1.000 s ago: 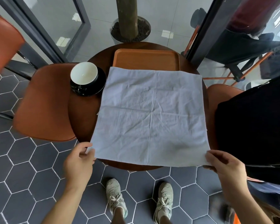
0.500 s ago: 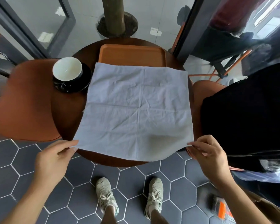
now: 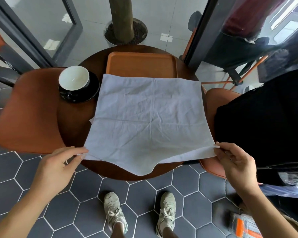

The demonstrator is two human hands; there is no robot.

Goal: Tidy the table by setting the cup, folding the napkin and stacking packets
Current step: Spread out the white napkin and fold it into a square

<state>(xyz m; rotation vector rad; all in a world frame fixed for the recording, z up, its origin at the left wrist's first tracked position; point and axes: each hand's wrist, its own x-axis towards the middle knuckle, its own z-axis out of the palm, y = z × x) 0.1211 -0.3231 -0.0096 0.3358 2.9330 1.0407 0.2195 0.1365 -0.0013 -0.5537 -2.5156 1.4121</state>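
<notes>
One round table (image 3: pixel 72 124) bears one napkin (image 3: pixel 150 117), one tray (image 3: pixel 141 64) at 12 o'clock, and one cup (image 3: pixel 74 78) on one saucer (image 3: pixel 86 95) at 10 o'clock, with what may be one packet corner (image 3: pixel 91 120) peeping from under the napkin's left edge. Two hands show, the left hand (image 3: pixel 57 167) at 7 o'clock and the right hand (image 3: pixel 237 164) at 5 o'clock, and two shoes (image 3: pixel 115 212) below. Two chairs (image 3: pixel 27 114) flank the table at 9 and 3 o'clock, one bag (image 3: pixel 265 121) lies on the right one, and one plant pot (image 3: pixel 126 31) stands at 12 o'clock.
</notes>
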